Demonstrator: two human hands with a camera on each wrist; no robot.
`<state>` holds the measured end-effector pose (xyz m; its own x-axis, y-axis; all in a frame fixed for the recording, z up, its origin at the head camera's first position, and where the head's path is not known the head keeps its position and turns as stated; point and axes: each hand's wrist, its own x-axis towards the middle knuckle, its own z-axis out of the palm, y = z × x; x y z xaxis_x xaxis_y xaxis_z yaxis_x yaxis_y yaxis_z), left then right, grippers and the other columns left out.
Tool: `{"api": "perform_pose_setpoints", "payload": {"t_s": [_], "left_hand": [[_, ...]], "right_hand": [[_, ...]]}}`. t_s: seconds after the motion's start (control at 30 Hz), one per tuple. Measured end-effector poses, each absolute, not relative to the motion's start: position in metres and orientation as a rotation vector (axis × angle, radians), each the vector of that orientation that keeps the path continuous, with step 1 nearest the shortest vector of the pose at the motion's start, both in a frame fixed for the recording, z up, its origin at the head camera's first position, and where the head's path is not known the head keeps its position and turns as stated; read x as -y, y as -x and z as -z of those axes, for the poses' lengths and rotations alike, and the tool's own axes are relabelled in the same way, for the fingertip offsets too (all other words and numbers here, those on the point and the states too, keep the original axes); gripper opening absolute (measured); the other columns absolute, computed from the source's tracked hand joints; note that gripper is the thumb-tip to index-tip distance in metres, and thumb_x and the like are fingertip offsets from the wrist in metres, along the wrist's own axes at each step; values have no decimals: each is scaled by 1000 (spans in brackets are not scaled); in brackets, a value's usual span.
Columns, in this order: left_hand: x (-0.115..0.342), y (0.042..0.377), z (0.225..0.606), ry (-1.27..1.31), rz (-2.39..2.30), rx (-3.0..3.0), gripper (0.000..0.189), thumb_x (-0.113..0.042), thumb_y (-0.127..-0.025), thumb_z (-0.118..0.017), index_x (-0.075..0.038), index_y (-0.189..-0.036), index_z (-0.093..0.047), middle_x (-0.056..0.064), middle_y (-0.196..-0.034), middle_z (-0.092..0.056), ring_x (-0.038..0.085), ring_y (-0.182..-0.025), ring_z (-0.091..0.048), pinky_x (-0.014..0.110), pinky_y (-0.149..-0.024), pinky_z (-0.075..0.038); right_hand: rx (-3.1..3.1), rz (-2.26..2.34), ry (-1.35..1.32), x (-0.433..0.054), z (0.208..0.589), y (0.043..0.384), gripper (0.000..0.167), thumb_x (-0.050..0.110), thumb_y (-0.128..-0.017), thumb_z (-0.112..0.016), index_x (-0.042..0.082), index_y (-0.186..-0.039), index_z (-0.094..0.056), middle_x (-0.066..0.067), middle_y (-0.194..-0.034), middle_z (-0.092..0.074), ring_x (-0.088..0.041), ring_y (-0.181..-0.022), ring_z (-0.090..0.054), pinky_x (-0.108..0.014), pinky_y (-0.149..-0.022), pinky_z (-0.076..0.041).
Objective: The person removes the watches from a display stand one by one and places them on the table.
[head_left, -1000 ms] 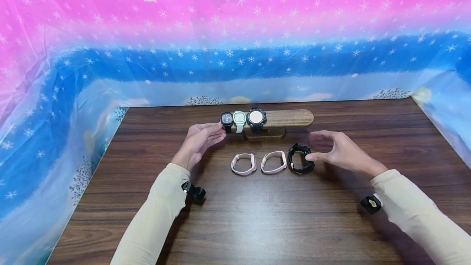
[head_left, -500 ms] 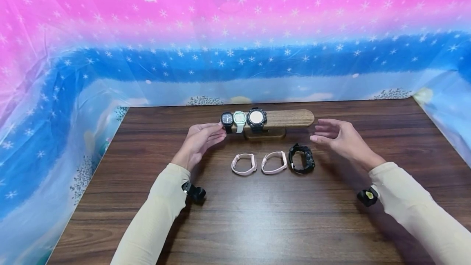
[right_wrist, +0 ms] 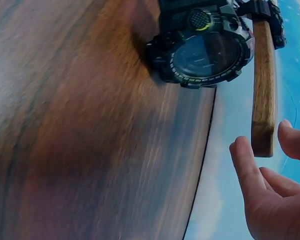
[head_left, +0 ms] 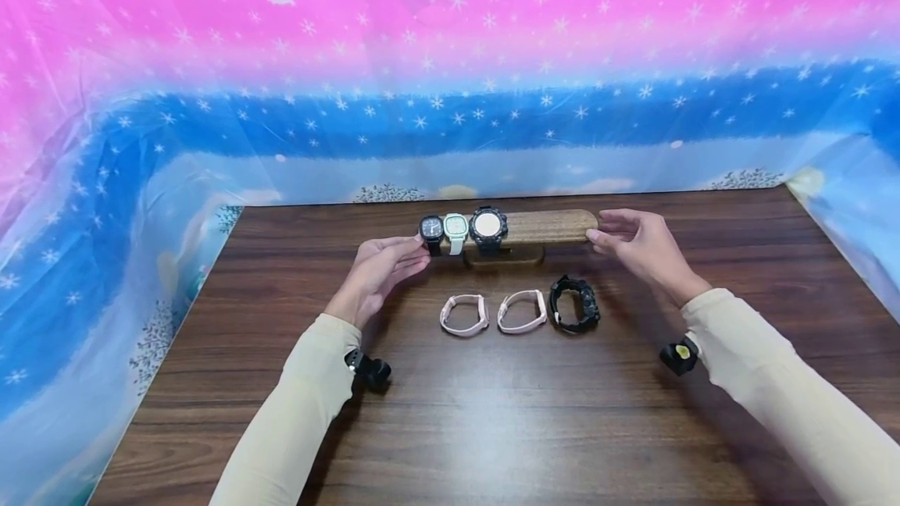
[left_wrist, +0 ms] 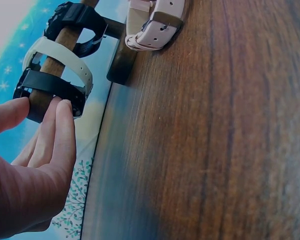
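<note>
A wooden watch stand [head_left: 551,226] stands near the table's back edge. Its bar carries a black square watch [head_left: 431,228], a mint green watch [head_left: 456,226] and a large black round watch [head_left: 488,226], side by side towards the left. My left hand [head_left: 377,272] pinches the bar's left end between thumb and fingers, close against the black square watch. Around the bar's right end is my right hand [head_left: 650,252], thumb and fingers spread on either side; the right wrist view shows gaps between the fingertips [right_wrist: 240,145] and the wood.
In front of the stand, two pale pink bands [head_left: 465,315] and a black chunky watch [head_left: 575,304] stand on edge in a row on the brown wooden table [head_left: 492,428]. A patterned pink and blue cloth [head_left: 450,100] hangs behind the table and along its sides.
My right hand has left the black chunky watch on the table and moved up and back to the bar's right end. The left hand has stayed at the bar's left end.
</note>
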<state>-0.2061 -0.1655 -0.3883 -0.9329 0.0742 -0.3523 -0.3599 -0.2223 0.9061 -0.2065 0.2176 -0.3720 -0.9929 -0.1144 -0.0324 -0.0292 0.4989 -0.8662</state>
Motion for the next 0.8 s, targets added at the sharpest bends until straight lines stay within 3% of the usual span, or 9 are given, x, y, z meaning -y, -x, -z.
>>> {"api": "perform_pose_setpoints", "payload": {"t_s": [0.3, 0.6, 0.8], "left_hand": [[164, 206, 387, 330, -2237, -1767, 28, -2, -98, -65, 9, -124, -62, 9, -90, -74, 27, -100, -72, 39, -102, -53], [165, 203, 385, 307, -2232, -1812, 31, -4, -98, -65, 10, -126, -61, 10, -91, -74, 26, -97, -73, 38, -100, -54], [170, 201, 386, 296, -2189, -1849, 40, -14, -100, -66, 9, -132, -58, 22, -113, -71, 27, -105, -71, 38, -100, -54]], "right_hand": [[-2405, 1818, 7, -210, 374, 213, 59, 18, -99, -68, -8, -146, -45, -31, -134, -55, -17, -94, -74, -36, -94, -57], [-2418, 1802, -64, -207, 374, 216, 55, 18, -98, -70, -6, -143, -50, -27, -129, -60, -23, -98, -73, -36, -95, -56], [-2418, 1798, -62, -206, 373, 216, 54, 17, -98, -69, -7, -142, -50, -27, -130, -61, -24, -99, -73, -36, -97, -55]]}}
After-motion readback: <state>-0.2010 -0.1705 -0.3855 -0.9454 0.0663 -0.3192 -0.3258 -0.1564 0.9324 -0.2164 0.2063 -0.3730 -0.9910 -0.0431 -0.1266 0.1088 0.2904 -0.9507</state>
